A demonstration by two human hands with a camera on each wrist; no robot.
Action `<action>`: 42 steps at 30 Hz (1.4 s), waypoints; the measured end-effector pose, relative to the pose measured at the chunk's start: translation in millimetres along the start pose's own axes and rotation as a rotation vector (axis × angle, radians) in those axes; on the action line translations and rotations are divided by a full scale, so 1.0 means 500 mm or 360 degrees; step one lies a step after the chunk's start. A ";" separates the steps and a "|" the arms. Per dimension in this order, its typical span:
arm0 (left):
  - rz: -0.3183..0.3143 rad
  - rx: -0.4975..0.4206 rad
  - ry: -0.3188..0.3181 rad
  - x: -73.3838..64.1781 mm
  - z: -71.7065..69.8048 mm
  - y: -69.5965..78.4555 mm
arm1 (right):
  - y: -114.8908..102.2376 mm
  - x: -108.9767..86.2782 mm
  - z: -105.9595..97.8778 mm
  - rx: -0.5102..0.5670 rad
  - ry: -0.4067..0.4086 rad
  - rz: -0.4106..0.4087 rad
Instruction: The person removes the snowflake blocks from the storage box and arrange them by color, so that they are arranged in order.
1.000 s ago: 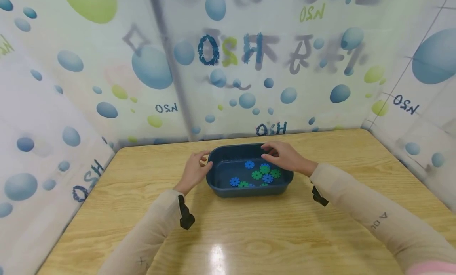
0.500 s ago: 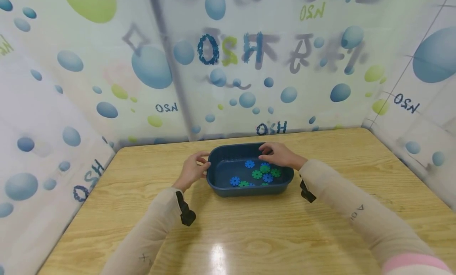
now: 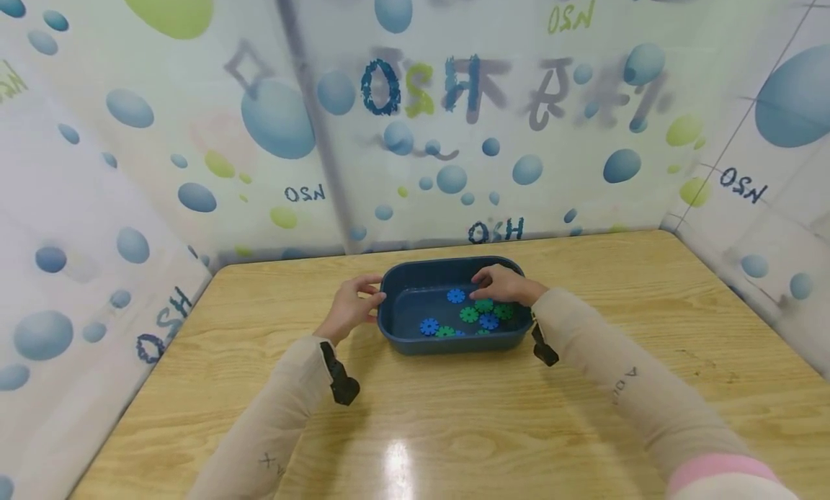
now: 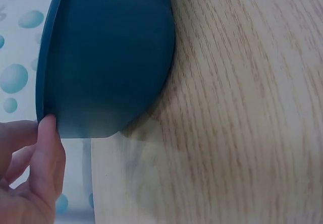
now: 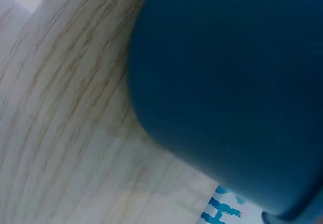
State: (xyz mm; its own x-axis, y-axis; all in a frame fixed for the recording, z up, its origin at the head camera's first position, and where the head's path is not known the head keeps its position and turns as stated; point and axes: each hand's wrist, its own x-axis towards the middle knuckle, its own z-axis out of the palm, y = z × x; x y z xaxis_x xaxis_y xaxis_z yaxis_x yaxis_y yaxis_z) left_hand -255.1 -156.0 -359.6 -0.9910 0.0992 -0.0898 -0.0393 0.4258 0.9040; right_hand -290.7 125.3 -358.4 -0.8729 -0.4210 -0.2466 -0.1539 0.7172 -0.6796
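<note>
A dark blue plastic basin (image 3: 447,345) stands on the wooden table. Several blue snowflake building discs (image 3: 456,296) and green snowflake building discs (image 3: 468,314) lie on its floor, most of them toward the right half. At the basin's left end, my left hand (image 3: 350,309) holds the rim (image 4: 43,72), thumb and fingertips right at the edge. My right hand (image 3: 504,284) reaches over the right end into the basin, thumb and forefinger apart above the discs, nothing visible between them. The right wrist view is filled mostly by the basin's outer wall (image 5: 222,93); the fingers are hidden there.
The wooden table (image 3: 415,428) extends around the basin on all sides. Behind it rises a white wall covering (image 3: 415,197) printed with blue and green bubbles, with similar panels at left and right. Black wrist cameras (image 3: 344,387) hang under both sleeves.
My right hand has moved left and lower into the basin, its sleeve following. The left hand has shifted slightly outward at the rim. Basin and discs keep their places.
</note>
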 end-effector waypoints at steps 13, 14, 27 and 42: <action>0.0035 0.0059 -0.0009 0.000 0.001 0.013 | 0.012 0.012 0.006 0.0010 -0.0051 0.0040; 0.0034 0.0063 -0.0009 0.000 0.001 0.013 | 0.010 0.011 0.007 -0.0005 -0.0053 0.0032; 0.0015 0.0027 0.0026 0.002 0.005 0.002 | 0.015 0.012 0.021 -0.0159 -0.0002 -0.0050; 0.0009 0.0009 0.0043 0.002 0.006 -0.004 | 0.018 0.009 0.030 -0.0140 0.0141 -0.0117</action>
State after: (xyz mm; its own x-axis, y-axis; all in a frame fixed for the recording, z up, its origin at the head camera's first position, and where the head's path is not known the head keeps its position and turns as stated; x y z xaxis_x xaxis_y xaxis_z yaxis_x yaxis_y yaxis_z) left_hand -255.4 -153.9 -362.8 -0.9943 0.0774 -0.0732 -0.0329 0.4304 0.9020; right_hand -289.2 121.8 -376.0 -0.8946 -0.4263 -0.1340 -0.2555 0.7339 -0.6293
